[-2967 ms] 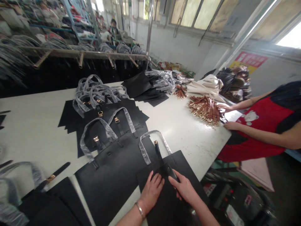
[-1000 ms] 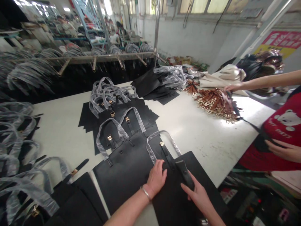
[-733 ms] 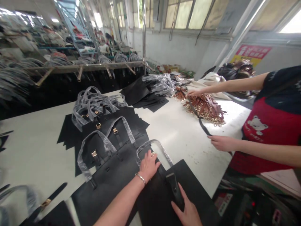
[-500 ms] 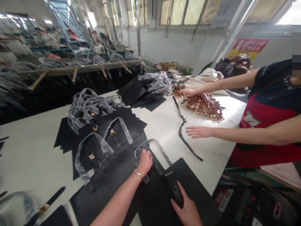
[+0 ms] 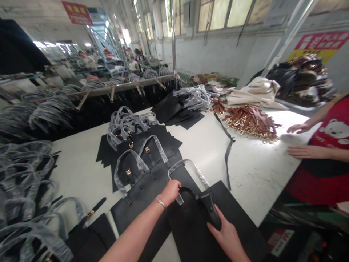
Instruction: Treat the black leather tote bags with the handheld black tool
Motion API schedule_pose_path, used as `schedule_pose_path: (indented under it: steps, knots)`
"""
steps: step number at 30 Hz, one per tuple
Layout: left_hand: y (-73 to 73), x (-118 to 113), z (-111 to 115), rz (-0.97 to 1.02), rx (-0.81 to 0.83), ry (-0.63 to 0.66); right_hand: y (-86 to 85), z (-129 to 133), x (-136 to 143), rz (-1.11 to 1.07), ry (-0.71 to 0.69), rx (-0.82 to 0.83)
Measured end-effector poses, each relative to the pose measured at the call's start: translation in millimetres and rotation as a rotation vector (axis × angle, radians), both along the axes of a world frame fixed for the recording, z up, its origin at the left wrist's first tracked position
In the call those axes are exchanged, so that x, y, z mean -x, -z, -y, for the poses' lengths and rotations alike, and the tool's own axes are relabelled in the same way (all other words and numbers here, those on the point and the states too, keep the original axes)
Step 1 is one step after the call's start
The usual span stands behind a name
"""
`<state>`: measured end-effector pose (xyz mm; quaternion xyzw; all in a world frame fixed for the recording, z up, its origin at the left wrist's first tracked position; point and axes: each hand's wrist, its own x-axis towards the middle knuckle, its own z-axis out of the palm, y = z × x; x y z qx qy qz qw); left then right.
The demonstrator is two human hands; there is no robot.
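Note:
My left hand (image 5: 171, 191) is closed on a narrow black strap (image 5: 191, 190), which arches to the right over a black bag panel (image 5: 188, 227). In my right hand (image 5: 227, 233) is a black clipper-shaped tool (image 5: 212, 211), its wide head pointing up and left close to the strap. A plastic-wrapped handle (image 5: 200, 173) loops up from the panel just beyond my left hand. Left of my hands lies another black bag panel (image 5: 147, 196) with wrapped handles. A gold buckle (image 5: 128, 171) sits on a tab behind it.
Wrapped handles (image 5: 24, 182) crowd the left side. Brown straps with gold rings (image 5: 251, 122) are heaped across the table (image 5: 196, 145), near a loose black strip (image 5: 227, 156). A co-worker's hands (image 5: 308, 151) rest at the right edge. Hanging bags line a rail (image 5: 122, 87).
The view has swung left. The black strap now arches more visibly between my left hand and the tool. The co-worker's hands have drawn back from the brown straps toward the table edge.

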<state>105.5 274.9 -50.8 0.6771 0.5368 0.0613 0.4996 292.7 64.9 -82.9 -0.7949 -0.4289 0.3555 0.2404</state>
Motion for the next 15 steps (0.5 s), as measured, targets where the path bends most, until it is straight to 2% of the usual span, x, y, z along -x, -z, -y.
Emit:
schedule_pose_path:
  steps: [5,8,11,15]
  knots:
    - [-1.5,13.1,37.1,0.149,0.267,-0.130,-41.0,7.9,5.4,-0.198,-0.079,0.014]
    - [-1.0,17.3,65.7,0.287,0.362,-0.193,-63.9,11.5,10.9,-0.356,-0.146,0.066]
    - [3.8,16.4,92.3,0.435,0.434,-0.263,-73.2,8.0,15.2,-0.477,-0.165,0.116]
    - [14.0,10.3,115.6,0.614,0.513,-0.403,-73.7,-6.3,16.2,-0.563,-0.174,0.125]
